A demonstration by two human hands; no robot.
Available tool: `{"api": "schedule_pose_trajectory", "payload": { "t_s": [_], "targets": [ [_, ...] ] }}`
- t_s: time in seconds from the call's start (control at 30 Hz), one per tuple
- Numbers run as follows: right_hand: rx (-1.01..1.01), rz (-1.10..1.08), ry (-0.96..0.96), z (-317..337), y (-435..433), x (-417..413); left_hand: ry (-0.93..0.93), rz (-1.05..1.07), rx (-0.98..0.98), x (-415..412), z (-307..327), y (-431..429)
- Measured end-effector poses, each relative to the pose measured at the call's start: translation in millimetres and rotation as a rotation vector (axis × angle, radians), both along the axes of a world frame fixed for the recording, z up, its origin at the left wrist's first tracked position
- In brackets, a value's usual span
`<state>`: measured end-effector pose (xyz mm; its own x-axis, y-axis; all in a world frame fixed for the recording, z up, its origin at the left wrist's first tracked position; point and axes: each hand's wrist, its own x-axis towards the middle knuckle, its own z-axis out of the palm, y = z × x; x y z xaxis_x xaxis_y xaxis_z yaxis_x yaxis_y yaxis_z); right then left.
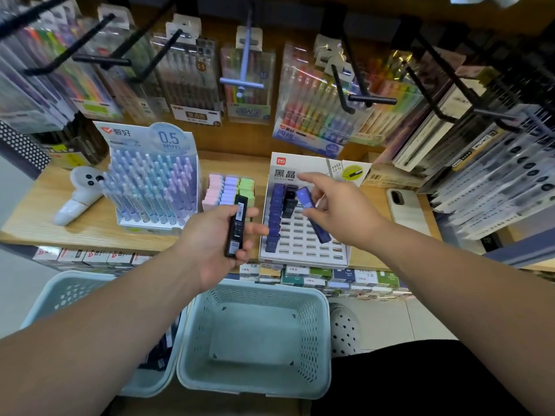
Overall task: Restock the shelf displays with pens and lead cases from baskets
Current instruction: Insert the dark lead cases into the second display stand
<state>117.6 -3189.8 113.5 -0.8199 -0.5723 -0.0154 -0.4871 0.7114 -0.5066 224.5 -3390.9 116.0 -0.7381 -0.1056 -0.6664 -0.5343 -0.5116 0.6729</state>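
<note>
Two baskets, two hands, two held lead cases, one phone

The shelf looks like pale, matt wood grain, and the near basket is matt perforated plastic. The black lead case and blue lead case look smooth and glossy; the far hanging pen packs are clear, shiny plastic.

"0.5 mm" on pen display, "HB 0.5" lead-case display

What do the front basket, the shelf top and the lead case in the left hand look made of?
Front basket: moulded plastic, matte pale blue-green, going by its perforated walls. Shelf top: wood or wood-look laminate, light, visible grain. Lead case: probably hard plastic, glossy black, with a printed label.
</note>
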Motion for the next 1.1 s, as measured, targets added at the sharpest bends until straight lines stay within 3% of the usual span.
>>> {"api": "schedule_pose_trajectory", "payload": {
  "t_s": [0.23,0.43,0.73,0.87,1.1],
  "targets": [
    [-0.069,-0.238,-0.024,-16.7,26.7,-27.2,-0.009,-0.063,-0.120,-2.1,-9.4,-2.7],
    [-0.053,-0.212,0.103,-19.8,19.1,-30.6,-0.010,-0.034,-0.160,-9.0,-12.7,4.5],
    [-0.013,-0.191,0.109,-29.0,23.3,-37.8,0.125,-0.220,-0.588,-24.6,-14.3,5.6],
    [0.001,-0.161,0.097,-38.7,25.4,-38.9,0.177,-0.241,-0.675,-24.9,-6.6,3.6],
    [0.067,-0.141,0.172,-47.8,17.8,-45.8,0.236,-0.062,-0.766,-18.7,-14.4,-5.2]
  ]
}}
